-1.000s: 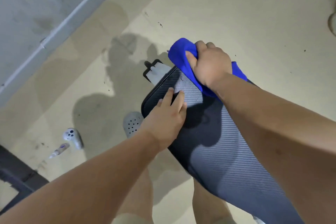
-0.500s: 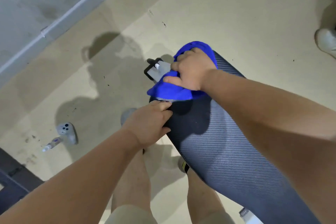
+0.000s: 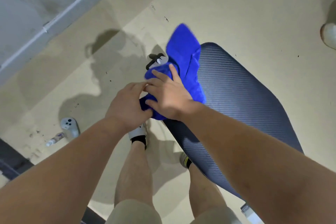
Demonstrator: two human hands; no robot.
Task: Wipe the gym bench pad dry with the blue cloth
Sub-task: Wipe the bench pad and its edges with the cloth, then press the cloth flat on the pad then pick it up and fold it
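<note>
The dark ribbed gym bench pad runs from the middle of the view toward the lower right. A bright blue cloth lies bunched over the pad's far left corner, one flap lifted toward the far end. My right hand presses flat on the cloth with fingers spread. My left hand sits just left of it, fingers curled around the cloth's lower edge at the pad's side. Both hands touch each other.
A black-and-white bench bracket sticks out beyond the pad's corner. A grey controller and a small bottle lie on the beige floor at left. My legs and shoes stand below. Another person's shoe is at the right edge.
The cloth has slid down the pad's left corner and a flap has opened upward. My left hand has moved from the pad's edge onto the cloth, and my right hand has flattened.
</note>
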